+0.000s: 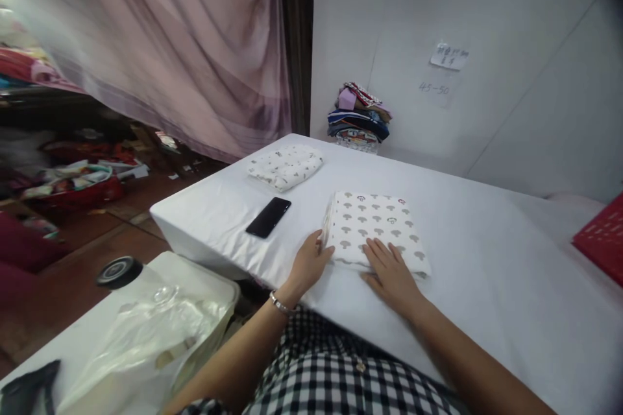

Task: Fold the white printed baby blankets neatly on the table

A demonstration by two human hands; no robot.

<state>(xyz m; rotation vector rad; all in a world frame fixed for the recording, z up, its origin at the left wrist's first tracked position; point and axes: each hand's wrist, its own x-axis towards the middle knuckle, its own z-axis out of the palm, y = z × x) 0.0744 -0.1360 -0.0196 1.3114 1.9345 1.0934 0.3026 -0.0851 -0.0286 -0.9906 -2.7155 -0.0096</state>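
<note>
A folded white cloth [374,224] printed with grey mushrooms lies flat on the white-covered table [467,240] in front of me. At its near left corner, my left hand [309,262] has its fingers curled in at the layered edge, with the thumb by the corner. Flat on the cloth's near part rests my right hand [392,275], its fingers stretched out. A black phone [269,217] lies left of the cloth. Farther back is another folded white cloth [287,166] with a small print, a little rumpled.
Folded clothes [360,120] are stacked by the wall at the table's far edge. A red item [603,237] sits at the right. To my lower left, a low white surface bears a clear plastic bag [156,324] and a black round object [119,272]. A pink curtain [209,39] hangs behind.
</note>
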